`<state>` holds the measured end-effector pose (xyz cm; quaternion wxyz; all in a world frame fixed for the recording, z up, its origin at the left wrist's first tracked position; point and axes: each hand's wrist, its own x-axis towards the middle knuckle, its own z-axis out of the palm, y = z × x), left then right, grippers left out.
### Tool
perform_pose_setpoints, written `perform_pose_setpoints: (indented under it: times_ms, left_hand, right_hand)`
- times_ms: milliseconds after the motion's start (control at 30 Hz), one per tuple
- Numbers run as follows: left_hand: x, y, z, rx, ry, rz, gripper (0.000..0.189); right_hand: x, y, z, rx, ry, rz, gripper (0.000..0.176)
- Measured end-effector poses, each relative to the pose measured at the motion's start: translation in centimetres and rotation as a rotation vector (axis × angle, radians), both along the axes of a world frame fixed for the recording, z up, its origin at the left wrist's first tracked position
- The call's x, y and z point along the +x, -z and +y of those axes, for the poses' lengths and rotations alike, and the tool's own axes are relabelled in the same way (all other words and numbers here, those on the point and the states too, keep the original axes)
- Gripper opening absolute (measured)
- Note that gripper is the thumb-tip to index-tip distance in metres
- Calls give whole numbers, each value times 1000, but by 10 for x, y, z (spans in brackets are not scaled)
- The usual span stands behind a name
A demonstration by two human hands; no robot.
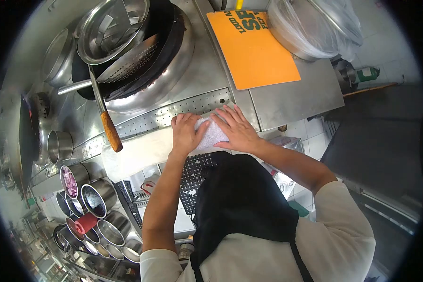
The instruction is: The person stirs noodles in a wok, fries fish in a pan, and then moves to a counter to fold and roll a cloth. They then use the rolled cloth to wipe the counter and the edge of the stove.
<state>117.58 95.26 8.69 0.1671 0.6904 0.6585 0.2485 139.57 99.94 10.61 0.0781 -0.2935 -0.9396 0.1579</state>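
Observation:
A pale, greyish-white textured pad or cloth lies on a long light board at the counter's front edge. My left hand rests at its left side, fingers bent over the far edge and thumb on the pad. My right hand lies over its right side with the fingers spread. Both palms are turned down, and the pad shows between them. What lies under the fingers is hidden.
Metal bowls and a perforated ladle with a wooden handle nearby stand upper left. An orange folder lies beside a plastic-covered pot. Several metal containers stand lower left. A black perforated mat is below the board.

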Motion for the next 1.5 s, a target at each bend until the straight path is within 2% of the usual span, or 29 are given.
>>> perform_pose_setpoints:
  times_ms: [100, 200, 300, 400, 433, 533, 633, 833, 1067, 1133, 1200, 1267, 1333, 1400, 1500]
  left_hand:
    - [-2, -3, 2, -76, 43, 89, 42]
    - [8, -11, -8, 56, -9, 216, 59]
    - [18, -30, -22, 52, 136, 262, 88]
    - [7, -26, -23, -186, 244, 311, 108]
    - [6, -27, -23, -185, 249, 302, 117]
    - [-12, -31, -27, -179, 300, 252, 121]
    - [-22, -29, -29, -199, 337, 259, 121]
    - [-27, -16, -30, -156, 364, 184, 108]
    - [-25, -14, -30, -139, 359, 336, 109]
    - [-21, -20, -36, -119, 340, 409, 111]
    - [-8, -32, -42, -130, 251, 341, 114]
    - [5, -31, -46, -45, 239, 302, 105]
    - [9, -8, -48, -59, 232, 429, 102]
    - [11, -14, -48, -86, 216, 391, 100]
    - [21, -65, -55, -133, 161, 373, 96]
  right_hand:
    - [-1, -1, 1, -4, 15, -40, 97]
    - [2, -6, -1, 9, 19, -54, 100]
    - [1, -7, 2, -4, 24, -53, 102]
    - [5, -6, 4, -3, -10, -121, 100]
    - [4, -11, 3, 0, -6, -137, 99]
    - [-3, -17, -5, 23, -52, -55, 93]
    - [-12, -3, -34, 11, -50, 16, 86]
    - [-32, 9, -37, 118, 23, 55, 73]
    - [-30, 32, -40, 105, 127, 27, 69]
    - [-28, 18, -37, 122, 99, 19, 72]
    - [-17, -10, -37, 115, 60, 11, 77]
    - [-5, -8, -31, 108, 19, -19, 84]
    - [0, -11, -32, 77, -19, -96, 89]
    - [-2, -21, -28, 47, -48, -207, 92]
    - [5, -44, -10, -95, -88, -60, 79]
